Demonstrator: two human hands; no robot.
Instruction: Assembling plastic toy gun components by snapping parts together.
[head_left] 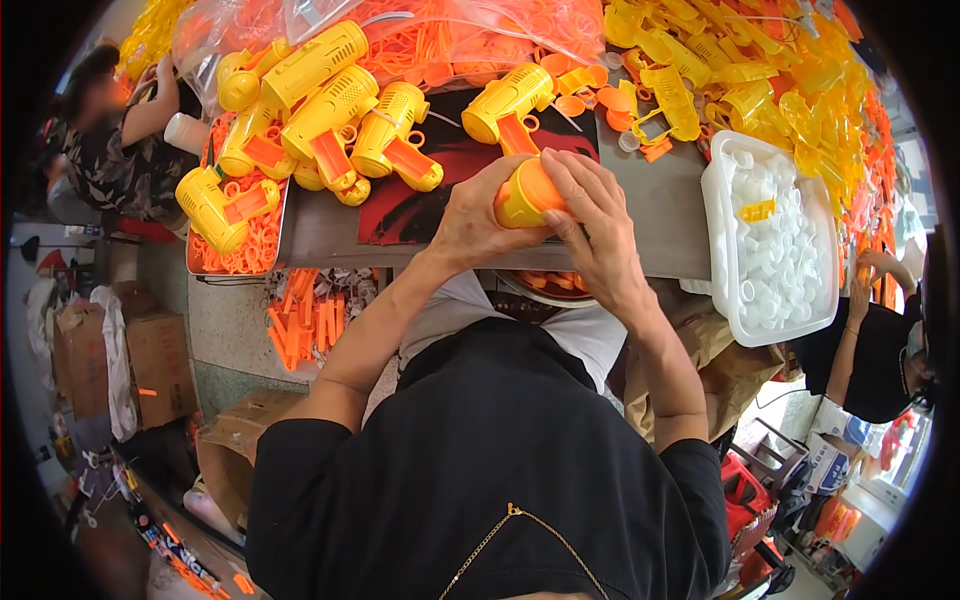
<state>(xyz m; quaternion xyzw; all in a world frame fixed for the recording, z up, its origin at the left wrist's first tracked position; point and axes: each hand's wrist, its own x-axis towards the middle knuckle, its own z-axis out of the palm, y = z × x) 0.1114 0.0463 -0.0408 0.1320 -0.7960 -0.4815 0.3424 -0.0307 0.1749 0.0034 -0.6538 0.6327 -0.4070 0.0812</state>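
Observation:
Above the table's near edge, both my hands are closed around a yellow plastic toy housing [515, 205] with a round orange cap [541, 184] at its end. My left hand [472, 222] grips its left side. My right hand [598, 215] wraps the right side, fingers over the orange cap and thumb beneath it. My palms hide most of the piece. Just beyond my fingers lies another yellow housing [508, 98] with an orange strip in its handle. Several similar yellow housings [330, 112] are piled to the left, on a dark red-and-black sheet [400, 218] and beside it.
A white tub [720, 240] of small translucent caps stands right. On the left, a metal tray [212, 271] holds small orange parts. Yellow parts [760, 75] heap up at the far right, near bagged orange pieces [450, 40]. People sit at both sides; cardboard boxes [150, 370] stand left.

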